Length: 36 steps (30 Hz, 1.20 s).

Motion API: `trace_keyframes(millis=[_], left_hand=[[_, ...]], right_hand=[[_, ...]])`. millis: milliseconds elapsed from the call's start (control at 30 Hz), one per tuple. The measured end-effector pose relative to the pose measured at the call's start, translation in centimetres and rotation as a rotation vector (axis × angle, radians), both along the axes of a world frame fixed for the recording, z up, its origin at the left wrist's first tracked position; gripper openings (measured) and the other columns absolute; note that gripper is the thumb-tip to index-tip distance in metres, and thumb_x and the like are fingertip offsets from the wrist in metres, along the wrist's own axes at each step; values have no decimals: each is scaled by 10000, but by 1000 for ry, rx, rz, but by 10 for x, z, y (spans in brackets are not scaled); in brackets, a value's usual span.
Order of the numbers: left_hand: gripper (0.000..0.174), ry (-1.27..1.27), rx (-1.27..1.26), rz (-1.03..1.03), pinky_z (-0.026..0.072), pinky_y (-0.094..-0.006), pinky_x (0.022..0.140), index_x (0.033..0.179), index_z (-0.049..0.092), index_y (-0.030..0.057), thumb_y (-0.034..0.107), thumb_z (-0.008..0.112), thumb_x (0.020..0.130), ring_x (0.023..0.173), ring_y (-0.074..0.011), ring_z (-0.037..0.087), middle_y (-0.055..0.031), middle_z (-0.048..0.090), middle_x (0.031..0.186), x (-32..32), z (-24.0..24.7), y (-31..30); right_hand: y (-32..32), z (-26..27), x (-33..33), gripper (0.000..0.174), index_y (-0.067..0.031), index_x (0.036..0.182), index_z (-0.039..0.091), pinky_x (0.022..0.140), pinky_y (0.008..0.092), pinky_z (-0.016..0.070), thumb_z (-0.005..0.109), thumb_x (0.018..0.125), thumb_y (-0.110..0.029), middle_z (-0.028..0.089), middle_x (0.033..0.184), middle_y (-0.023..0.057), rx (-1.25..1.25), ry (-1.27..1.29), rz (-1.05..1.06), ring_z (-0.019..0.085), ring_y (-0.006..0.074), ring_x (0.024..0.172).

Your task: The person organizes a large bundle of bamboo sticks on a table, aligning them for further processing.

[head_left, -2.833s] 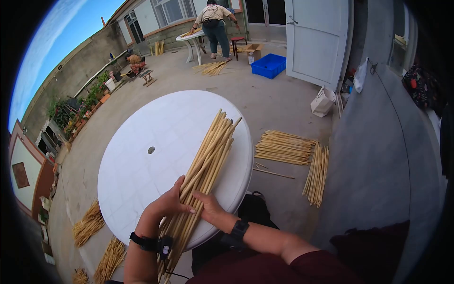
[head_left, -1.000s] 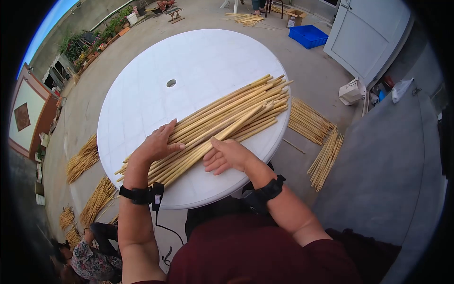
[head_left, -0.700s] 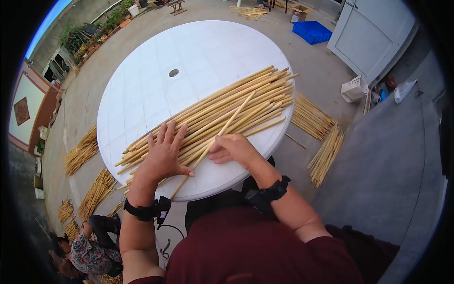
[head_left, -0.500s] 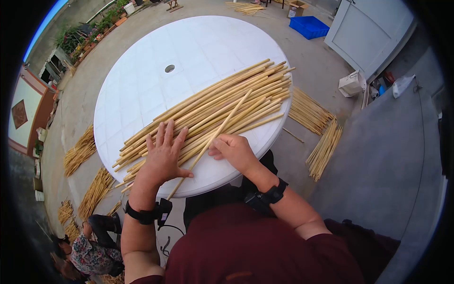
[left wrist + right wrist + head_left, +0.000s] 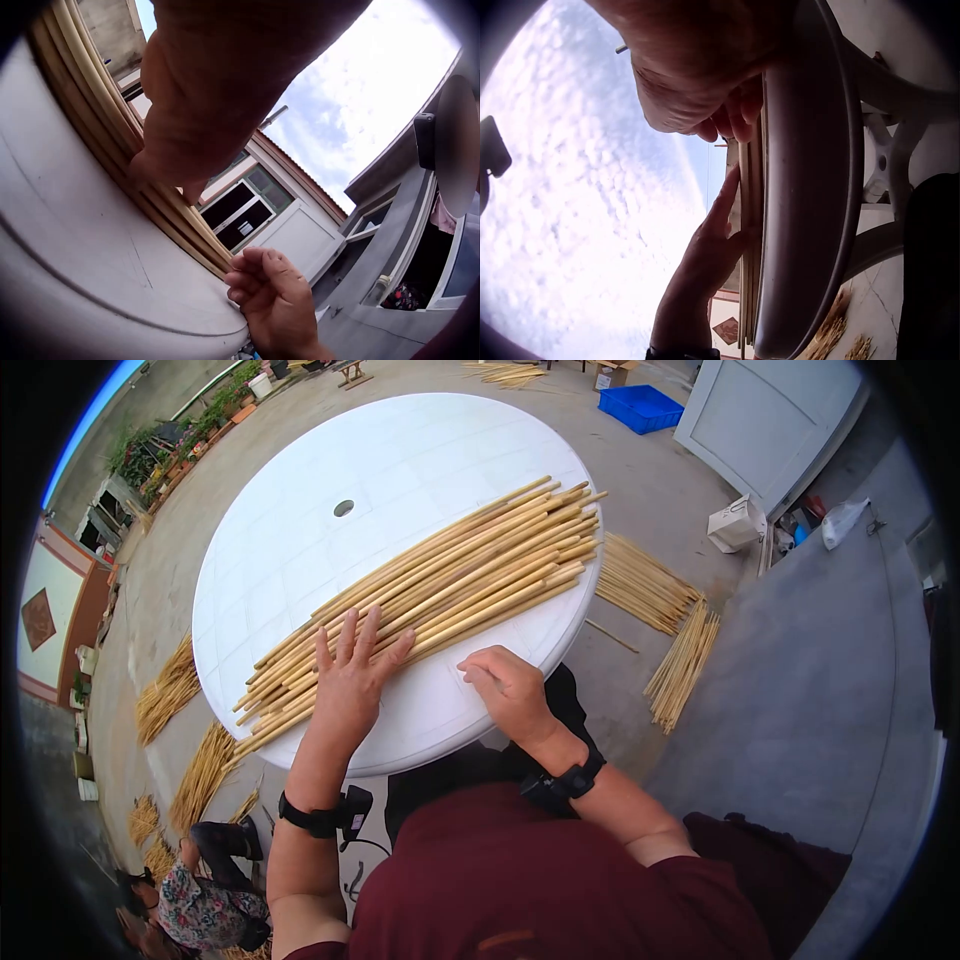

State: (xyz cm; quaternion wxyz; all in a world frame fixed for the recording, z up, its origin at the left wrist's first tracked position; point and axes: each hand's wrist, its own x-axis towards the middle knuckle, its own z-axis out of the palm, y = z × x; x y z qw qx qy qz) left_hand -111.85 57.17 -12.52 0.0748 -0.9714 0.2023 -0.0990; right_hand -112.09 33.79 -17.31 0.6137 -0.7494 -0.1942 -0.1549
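Observation:
A layer of pale yellow sticks [image 5: 460, 570] lies slantwise across the round white table [image 5: 270, 540] in the head view. My left hand [image 5: 350, 685] rests on the sticks near their lower left part, fingers spread. My right hand [image 5: 510, 695] is over the table's near edge, just below the sticks, its fingers bent inward with no stick seen in them. In the left wrist view the left hand [image 5: 202, 112] touches the sticks [image 5: 97, 112], and the right hand [image 5: 281, 304] is beside them. The right wrist view shows the right hand [image 5: 705, 67] near the sticks' side.
Two stick bundles [image 5: 645, 585] [image 5: 683, 670] lie on the ground right of the table. More bundles [image 5: 168, 690] are at the left, where a person in a floral top [image 5: 205, 905] sits low. A blue crate [image 5: 640, 408] and a white bag [image 5: 735, 525] stand beyond the table.
The stick that crossed over the others at a slant no longer does so. My right hand has drawn slightly away from the sticks, and my left thumb has moved up onto them.

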Motion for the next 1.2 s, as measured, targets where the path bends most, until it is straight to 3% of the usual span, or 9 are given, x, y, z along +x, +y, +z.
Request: trace_keyframes(millis=[200,300,533,633,733,833,933,1067,1200], left_hand=[[701,-72,-141,-39,207,-643,1171,1418,555,306,-84,523,837,1480,-389,300,-126,328,1606,3,-24,-25],[677,-73,-185,-49,220,-645,1161,1437,535,296,-59,521,860,1470,-405,311,-153,340,1590,10,-33,-35],[725,-72,-244,-12,224,-635,1164,1494,467,296,-47,522,858,1458,-450,310,-266,314,1569,32,-36,-70],[686,-53,-241,-7,221,-629,1167,1495,468,293,-16,513,884,1450,-467,311,-279,308,1566,40,-34,-83],[638,-64,-243,-2,225,-628,1164,1494,470,293,30,503,913,1446,-471,313,-283,313,1561,47,-35,-93],[581,-81,-191,-8,197,-629,1170,1504,460,254,136,538,940,1461,-454,297,-251,300,1587,46,-39,-93],[652,7,-224,83,146,-646,1176,1515,444,219,309,648,902,1487,-430,250,-219,280,1609,34,-26,-89],[869,-41,-202,164,76,-663,1179,1530,420,195,508,751,791,1517,-399,178,-190,272,1621,24,-39,-77],[819,-55,-233,167,62,-651,1187,1533,417,199,474,728,827,1521,-394,167,-182,272,1622,21,-40,-76]], right_hand=[[-58,-10,18,178,-18,1057,676,941,355,475,577,1007,-157,646,1153,133,72,-111,-363,602,248,1096],[-84,-28,45,353,-9,1286,576,1109,371,356,487,1065,-270,509,1401,171,314,-77,-493,469,272,1313],[-94,-22,77,581,23,1497,340,1211,397,211,424,1082,-374,351,1556,203,446,69,-512,317,311,1455],[-78,-2,69,429,17,1382,504,1149,393,329,505,1053,-258,505,1430,205,184,-206,-558,455,294,1355],[-65,16,58,241,3,1177,650,934,357,504,561,1003,-139,683,1116,164,-30,-290,-230,648,253,1056],[-41,17,48,160,-2,1025,696,685,309,537,581,983,-104,693,814,105,180,96,-1,670,200,729],[-36,3,58,162,2,1040,689,611,286,525,590,979,-110,682,753,98,10,140,45,648,167,633],[-44,5,57,161,4,1000,688,597,261,509,583,994,-117,682,749,53,249,225,61,620,107,633],[-66,-2,58,173,8,1057,675,754,284,511,555,1006,-105,687,964,86,257,8,-250,632,136,840]])
